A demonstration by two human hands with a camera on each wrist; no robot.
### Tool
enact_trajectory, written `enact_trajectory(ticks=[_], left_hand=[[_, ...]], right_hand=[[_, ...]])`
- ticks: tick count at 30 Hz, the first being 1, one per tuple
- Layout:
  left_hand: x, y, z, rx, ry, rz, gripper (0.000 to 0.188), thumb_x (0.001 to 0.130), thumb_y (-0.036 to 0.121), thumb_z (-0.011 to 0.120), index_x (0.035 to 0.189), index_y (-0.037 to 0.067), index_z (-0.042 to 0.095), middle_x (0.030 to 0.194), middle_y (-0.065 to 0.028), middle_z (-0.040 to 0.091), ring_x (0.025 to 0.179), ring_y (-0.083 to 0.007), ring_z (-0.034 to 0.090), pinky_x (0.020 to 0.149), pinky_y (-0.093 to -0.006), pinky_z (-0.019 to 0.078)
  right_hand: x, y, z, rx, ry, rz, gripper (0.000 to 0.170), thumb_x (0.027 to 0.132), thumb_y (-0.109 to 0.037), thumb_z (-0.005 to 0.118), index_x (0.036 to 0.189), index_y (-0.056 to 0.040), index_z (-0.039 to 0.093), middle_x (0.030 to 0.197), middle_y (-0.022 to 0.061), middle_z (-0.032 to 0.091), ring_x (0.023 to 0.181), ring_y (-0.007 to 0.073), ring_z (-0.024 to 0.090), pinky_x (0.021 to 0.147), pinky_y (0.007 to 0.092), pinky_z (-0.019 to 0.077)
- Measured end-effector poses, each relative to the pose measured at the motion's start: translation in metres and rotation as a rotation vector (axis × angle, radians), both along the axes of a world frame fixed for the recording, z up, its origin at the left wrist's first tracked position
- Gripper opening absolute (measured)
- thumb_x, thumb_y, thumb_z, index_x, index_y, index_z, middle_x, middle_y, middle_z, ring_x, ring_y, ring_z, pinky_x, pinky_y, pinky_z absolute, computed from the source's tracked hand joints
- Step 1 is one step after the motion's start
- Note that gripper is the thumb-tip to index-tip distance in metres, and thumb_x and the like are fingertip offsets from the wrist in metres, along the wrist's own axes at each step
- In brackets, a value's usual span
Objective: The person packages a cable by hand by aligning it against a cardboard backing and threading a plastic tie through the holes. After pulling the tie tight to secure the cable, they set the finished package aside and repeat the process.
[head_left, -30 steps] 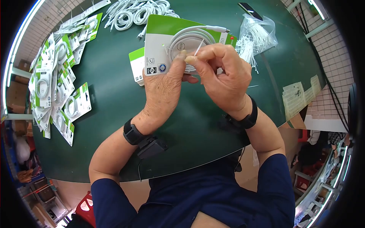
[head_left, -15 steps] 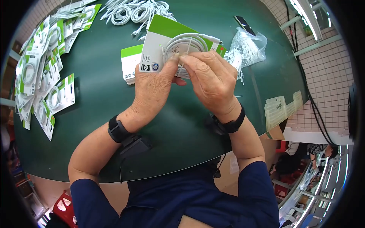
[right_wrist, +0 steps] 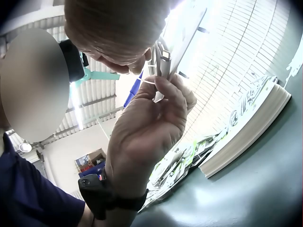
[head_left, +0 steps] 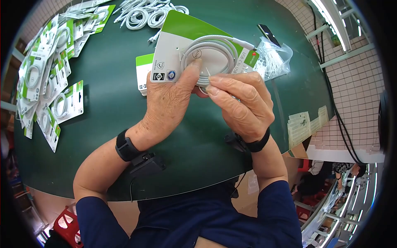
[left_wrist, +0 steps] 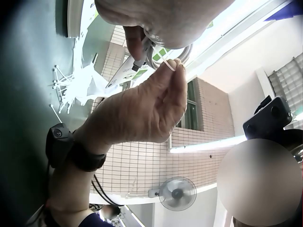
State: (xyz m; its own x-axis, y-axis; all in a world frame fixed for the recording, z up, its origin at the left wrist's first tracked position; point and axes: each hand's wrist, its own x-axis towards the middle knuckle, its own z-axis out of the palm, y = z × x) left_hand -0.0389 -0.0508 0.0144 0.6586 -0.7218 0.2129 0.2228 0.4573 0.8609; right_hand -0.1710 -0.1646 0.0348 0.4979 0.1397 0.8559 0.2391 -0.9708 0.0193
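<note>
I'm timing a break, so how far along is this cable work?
Done, it seems: the heap of carded cables at left. In hand: the left hand holds a card with a coiled cable; the right hand pinches a white tie. Left, probably: the loose cables at the far side, with a stack of cards and a bag of ties nearby.

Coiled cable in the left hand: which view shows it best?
Head view: the coiled cable is nearly face-on against its card, partly covered by the left hand. The left wrist view shows part of the coil behind the hands; the right wrist view, mostly its connector end.
</note>
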Motion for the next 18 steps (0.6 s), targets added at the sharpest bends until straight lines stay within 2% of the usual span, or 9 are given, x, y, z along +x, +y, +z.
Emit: enact_trajectory(ticks=[7, 18], left_hand=[[0.0000, 0.0022, 0.0071, 0.004, -0.020, 0.016, 0.026, 0.102, 0.013, 0.069, 0.123, -0.002, 0.068, 0.104, -0.0077, 0.075, 0.078, -0.0134, 0.072, 0.058, -0.0280, 0.0621], [-0.0005, 0.0015, 0.0060, 0.001, 0.008, 0.005, 0.025, 0.101, 0.012, 0.069, 0.122, -0.002, 0.068, 0.103, -0.0078, 0.075, 0.079, -0.0128, 0.072, 0.059, -0.0273, 0.0621]], right_hand=[[0.0005, -0.0004, 0.0010, 0.050, -0.058, -0.025, 0.031, 0.076, 0.003, 0.088, 0.102, -0.0092, 0.078, 0.104, 0.0091, 0.081, 0.081, 0.0211, 0.066, 0.067, 0.0289, 0.0516], [0.0050, -0.0001, -0.0049, 0.102, -0.082, -0.010, 0.027, 0.079, 0.002, 0.088, 0.102, -0.0092, 0.078, 0.103, 0.0096, 0.081, 0.078, 0.0206, 0.064, 0.067, 0.0286, 0.0503]])
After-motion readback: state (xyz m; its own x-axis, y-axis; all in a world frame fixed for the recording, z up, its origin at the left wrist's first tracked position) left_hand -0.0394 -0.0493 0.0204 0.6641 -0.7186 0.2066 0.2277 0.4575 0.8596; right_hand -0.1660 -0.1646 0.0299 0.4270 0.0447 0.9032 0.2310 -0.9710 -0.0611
